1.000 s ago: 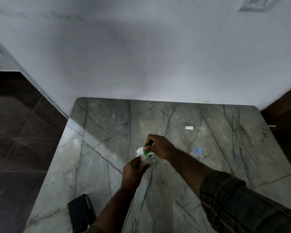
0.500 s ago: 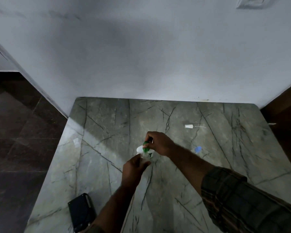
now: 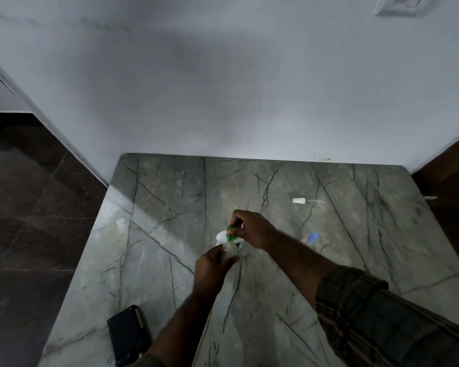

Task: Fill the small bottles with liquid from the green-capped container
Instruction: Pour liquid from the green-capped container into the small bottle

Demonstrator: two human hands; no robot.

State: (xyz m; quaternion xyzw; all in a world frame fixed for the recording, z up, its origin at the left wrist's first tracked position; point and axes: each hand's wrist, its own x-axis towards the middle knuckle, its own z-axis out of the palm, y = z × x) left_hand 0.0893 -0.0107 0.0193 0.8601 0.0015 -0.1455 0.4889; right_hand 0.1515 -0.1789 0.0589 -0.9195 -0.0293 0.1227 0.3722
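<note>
Pouring over the marble table (image 3: pixel 154 260)

The right hand (image 3: pixel 252 230) grips the green-capped container (image 3: pixel 229 235), tipped nozzle-down directly above the small bottle (image 3: pixel 231 250), which the left hand (image 3: pixel 212 268) clasps just beneath.

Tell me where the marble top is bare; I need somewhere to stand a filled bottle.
Bare: the far-left stretch of the marble top by the wall, and the near-right part beside the sleeve. Crowded: the centre, around both hands, and near the blue cap and white nozzle.

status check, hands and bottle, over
Right hand grips green cap. Left hand grips small bottle beneath. Nothing in the way.
</note>
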